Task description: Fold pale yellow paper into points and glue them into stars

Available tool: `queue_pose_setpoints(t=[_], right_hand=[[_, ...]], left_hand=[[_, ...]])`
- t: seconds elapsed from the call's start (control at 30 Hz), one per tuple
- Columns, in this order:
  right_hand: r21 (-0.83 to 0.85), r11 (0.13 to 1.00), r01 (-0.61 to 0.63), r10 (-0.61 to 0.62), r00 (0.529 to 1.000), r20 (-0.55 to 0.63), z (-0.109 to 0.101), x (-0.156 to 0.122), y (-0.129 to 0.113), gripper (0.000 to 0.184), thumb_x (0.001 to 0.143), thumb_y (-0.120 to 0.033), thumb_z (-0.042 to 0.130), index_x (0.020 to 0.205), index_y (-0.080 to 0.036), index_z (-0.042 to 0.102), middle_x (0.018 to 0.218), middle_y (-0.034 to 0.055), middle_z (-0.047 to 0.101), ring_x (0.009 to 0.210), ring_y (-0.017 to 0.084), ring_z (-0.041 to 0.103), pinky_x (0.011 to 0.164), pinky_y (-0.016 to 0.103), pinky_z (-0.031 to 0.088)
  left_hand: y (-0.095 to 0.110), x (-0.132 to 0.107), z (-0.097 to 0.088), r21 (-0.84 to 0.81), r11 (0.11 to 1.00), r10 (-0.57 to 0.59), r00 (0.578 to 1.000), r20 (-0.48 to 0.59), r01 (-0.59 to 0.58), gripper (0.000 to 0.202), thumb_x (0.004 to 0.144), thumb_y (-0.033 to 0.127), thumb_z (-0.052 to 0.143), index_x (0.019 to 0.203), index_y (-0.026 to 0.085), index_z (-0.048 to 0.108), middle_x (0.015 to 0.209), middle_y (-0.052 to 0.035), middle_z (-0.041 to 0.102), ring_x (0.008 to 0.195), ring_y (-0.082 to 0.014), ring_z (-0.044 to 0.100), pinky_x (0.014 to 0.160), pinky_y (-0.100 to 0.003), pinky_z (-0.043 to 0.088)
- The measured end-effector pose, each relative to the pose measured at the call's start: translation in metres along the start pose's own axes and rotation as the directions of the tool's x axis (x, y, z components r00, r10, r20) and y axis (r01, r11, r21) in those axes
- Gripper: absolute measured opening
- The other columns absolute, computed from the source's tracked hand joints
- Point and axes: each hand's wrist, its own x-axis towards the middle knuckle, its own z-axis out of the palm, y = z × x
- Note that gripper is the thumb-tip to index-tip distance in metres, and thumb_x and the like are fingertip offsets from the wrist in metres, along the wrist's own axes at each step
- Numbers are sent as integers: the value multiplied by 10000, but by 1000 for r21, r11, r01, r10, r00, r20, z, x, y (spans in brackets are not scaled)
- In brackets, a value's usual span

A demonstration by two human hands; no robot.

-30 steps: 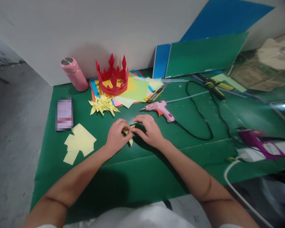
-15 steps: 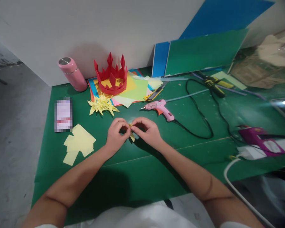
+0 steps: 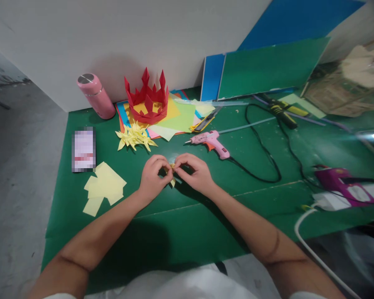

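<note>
My left hand (image 3: 152,176) and my right hand (image 3: 195,172) meet over the green table (image 3: 187,232), both pinching a small folded yellow paper piece (image 3: 172,181) between the fingertips. Most of the piece is hidden by my fingers; only a small tip pokes out below. A heap of folded yellow paper shapes (image 3: 135,138) lies just beyond my left hand. Several flat yellow paper squares (image 3: 104,187) lie to the left of it.
A pink glue gun (image 3: 210,142) with a black cord lies beyond my right hand. A red paper crown (image 3: 147,101) sits on coloured sheets by a pink bottle (image 3: 95,96). A phone (image 3: 84,149) lies left. Green and blue boards (image 3: 268,70) lean at the back.
My hands drew together and lifted the yellow piece slightly; the fingers now pinch it more tightly, and less of the paper shows than a second ago.
</note>
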Motion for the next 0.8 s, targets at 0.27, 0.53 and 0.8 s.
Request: queue_pose_setpoints(t=[0.27,0.53,0.8], right_hand=[[60,991,-123,124,992,-14,-1,-1,5,116,810,-227,651,925,-224,638,796,3,673,688,125,636,661,262,547],[-250,927,280,-219,944,245,-16,3,11,140,899,-160,511,916,-212,641,862,41,714,793,148,638,730,281,508],[-430,807,404,-284,905,318,-23,5,15,157,892,-164,488,869,-200,638,844,71,680,770,176,589,690,309,488]], left_hand=[[-4,1,-1,49,997,62,998,22,-63,101,738,94,617,722,184,574,823,-9,577,795,-136,565,732,-276,467],[-7,-1,0,136,983,112,991,76,-122,82,716,106,616,734,184,598,982,-51,638,851,-163,582,797,-328,473],[-4,0,-1,125,989,71,991,110,-84,50,761,159,612,750,207,601,960,-31,682,876,-171,611,838,-355,461]])
